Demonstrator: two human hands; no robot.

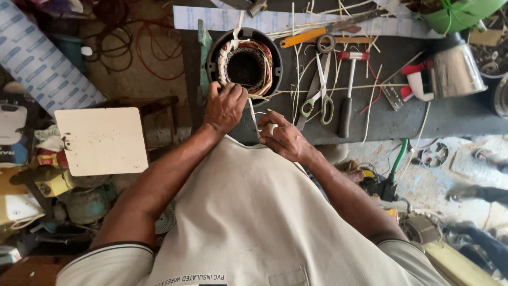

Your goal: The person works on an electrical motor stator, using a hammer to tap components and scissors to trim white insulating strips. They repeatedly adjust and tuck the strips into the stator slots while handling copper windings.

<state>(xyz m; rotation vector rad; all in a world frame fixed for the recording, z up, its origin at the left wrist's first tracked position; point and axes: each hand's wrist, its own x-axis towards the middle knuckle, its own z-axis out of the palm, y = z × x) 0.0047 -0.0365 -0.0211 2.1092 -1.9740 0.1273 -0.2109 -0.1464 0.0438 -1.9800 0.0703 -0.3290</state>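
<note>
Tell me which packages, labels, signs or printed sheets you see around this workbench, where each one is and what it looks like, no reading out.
Printed sheet roll: upper left, leaning diagonally; pale blue-white with repeated blue marks.
Printed strip: flat along the bench's far edge, above the motor stator; long, whitish with blue marks.
Blank board: left of the left hand; cream, squarish, rounded corners.
Small packages: left edge below the board; red and yellow, partly hidden.
No screens visible.
</note>
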